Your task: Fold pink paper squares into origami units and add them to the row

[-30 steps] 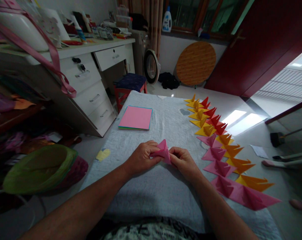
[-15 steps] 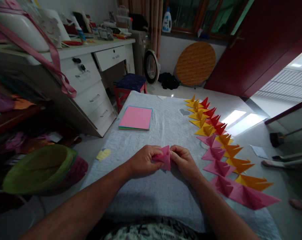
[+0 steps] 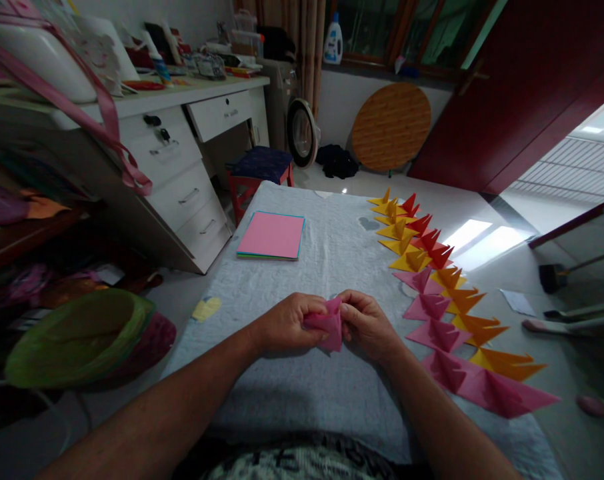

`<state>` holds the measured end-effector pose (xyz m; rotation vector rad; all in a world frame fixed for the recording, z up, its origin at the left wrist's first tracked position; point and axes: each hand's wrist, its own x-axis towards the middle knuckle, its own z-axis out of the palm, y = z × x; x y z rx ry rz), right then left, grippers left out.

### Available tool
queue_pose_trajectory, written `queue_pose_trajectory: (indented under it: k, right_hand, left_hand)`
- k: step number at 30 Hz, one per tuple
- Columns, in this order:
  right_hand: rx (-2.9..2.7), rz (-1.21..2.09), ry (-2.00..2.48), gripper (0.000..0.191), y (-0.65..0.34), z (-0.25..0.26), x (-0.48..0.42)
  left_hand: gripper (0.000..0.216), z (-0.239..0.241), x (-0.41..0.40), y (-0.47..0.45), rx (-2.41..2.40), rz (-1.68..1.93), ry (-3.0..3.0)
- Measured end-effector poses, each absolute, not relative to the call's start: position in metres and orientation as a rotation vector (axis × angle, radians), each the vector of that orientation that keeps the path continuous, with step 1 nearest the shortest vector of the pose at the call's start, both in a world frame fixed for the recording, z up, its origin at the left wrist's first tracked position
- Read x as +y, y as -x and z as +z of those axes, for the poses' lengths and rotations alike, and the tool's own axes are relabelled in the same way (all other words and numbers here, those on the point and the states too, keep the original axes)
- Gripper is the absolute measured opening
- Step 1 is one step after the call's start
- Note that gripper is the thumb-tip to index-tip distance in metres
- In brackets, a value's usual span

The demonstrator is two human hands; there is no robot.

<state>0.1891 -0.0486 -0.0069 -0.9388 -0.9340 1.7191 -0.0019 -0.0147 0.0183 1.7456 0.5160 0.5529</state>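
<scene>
A partly folded piece of pink origami paper [image 3: 329,325] is held between my two hands above the cloth-covered table [image 3: 322,387]. My left hand [image 3: 292,323] pinches its left side between thumb and fingers. On the other side, my right hand [image 3: 366,325] grips the right edge, thumb against the paper. Fingers cover parts of the folds. To the right stand rows of folded paper cranes, among them a pink crane [image 3: 439,335], an orange crane [image 3: 507,363], a yellow crane [image 3: 399,230] and a red crane [image 3: 437,253]. A stack of square paper [image 3: 272,235], pink on top, lies further back on the left.
Left of the table is a bin with a green liner [image 3: 82,337], below a white drawer desk [image 3: 177,180]. Beyond the table's far edge is a stool [image 3: 259,165]. A round wooden board [image 3: 392,127] leans on the wall near a red door [image 3: 502,87].
The pink paper has shifted slightly in my fingers, and its right end looks more opened out and reaches lower. Both hands stay in nearly the same place.
</scene>
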Motion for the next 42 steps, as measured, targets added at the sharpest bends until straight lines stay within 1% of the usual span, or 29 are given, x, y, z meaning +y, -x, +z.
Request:
queue_pose_trajectory:
  k: [7,13,17,30,42]
  right_hand:
    - [-0.848,1.853,0.817,0.040,-0.1906,-0.0104,-0.0473]
    - [-0.834,1.886,0.707,0.035,-0.1911,-0.0070,-0.0484]
    - [-0.841,1.890,0.706,0.032,-0.1911,-0.0086,-0.0484]
    - [-0.864,1.897,0.740,0.036,-0.1907,-0.0143,-0.0474]
    - [-0.851,1.862,0.756,0.033,-0.1889,-0.0114,-0.0487]
  left_hand:
    - [0.007,0.0176,-0.0159,0.0013,0.476,0.540,-1.687]
    - [0.018,0.0212,-0.0165,0.0013,0.409,0.498,-1.536]
    - [0.018,0.0188,-0.0163,0.0025,0.423,0.505,-1.540]
    - [0.020,0.0181,-0.0165,0.0028,0.431,0.495,-1.591]
    - [0.019,0.0184,-0.0156,0.0029,0.431,0.507,-1.660]
